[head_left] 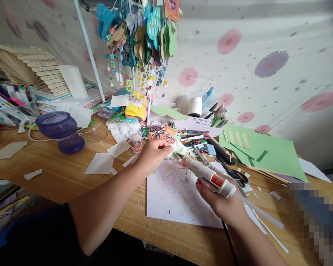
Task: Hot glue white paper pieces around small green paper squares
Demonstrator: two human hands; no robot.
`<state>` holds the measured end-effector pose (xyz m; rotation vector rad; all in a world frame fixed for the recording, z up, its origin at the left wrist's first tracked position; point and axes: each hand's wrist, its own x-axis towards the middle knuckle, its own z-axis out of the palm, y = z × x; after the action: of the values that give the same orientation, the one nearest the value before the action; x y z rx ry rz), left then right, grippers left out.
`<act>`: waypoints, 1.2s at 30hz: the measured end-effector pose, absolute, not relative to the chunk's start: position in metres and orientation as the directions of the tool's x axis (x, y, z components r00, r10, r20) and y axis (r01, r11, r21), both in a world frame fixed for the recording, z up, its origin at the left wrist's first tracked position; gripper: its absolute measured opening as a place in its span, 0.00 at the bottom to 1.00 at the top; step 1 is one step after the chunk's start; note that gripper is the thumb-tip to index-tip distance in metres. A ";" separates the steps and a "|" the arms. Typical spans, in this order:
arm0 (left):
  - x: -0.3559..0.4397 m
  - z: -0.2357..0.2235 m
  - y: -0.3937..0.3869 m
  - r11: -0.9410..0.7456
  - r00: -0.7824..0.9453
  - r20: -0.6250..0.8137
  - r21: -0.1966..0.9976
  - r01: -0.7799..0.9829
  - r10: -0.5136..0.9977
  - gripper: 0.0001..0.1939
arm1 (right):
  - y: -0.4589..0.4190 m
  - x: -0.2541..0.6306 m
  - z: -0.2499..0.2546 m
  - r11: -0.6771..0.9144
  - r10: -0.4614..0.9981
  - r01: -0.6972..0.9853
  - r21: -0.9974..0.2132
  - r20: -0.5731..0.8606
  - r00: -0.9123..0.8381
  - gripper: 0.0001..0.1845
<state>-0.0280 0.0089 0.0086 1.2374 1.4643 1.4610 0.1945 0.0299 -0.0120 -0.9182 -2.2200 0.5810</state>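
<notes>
Pale flower-printed wall covering (205, 48), worn wooden table (52, 173)

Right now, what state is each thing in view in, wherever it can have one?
White plastic glue gun: held in right hand, red light lit.
Translucent glue stick: partly inserted, sticking out behind.
Purple curvy container: upright, uncovered.
Beige slatted fan: spread open.
Black-handled scissors: lying down; blade opening unclear.
White paper sheet: flat, strewn with specks.
</notes>
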 end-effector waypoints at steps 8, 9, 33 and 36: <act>-0.028 0.005 0.008 -0.090 -0.269 0.165 0.958 0.272 0.949 0.09 | 0.031 0.193 -0.014 0.664 0.743 0.483 -0.571 0.432 -0.511 0.07; -0.028 0.005 0.008 -0.089 -0.267 0.169 0.954 0.287 0.949 0.09 | 0.031 0.193 -0.014 0.672 0.735 0.479 -0.565 0.432 -0.522 0.07; -0.026 0.009 0.005 -0.078 -0.263 0.188 0.922 0.379 0.946 0.09 | 0.029 0.195 -0.012 0.674 0.738 0.526 -0.519 0.438 -0.514 0.10; -0.027 0.008 0.006 -0.080 -0.273 0.190 0.926 0.368 0.943 0.09 | 0.029 0.195 -0.012 0.682 0.731 0.543 -0.490 0.434 -0.527 0.10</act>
<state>-0.0267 0.0057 0.0080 1.4236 1.6487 1.3575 0.1946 0.0295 -0.0124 -0.9741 -2.2676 0.3916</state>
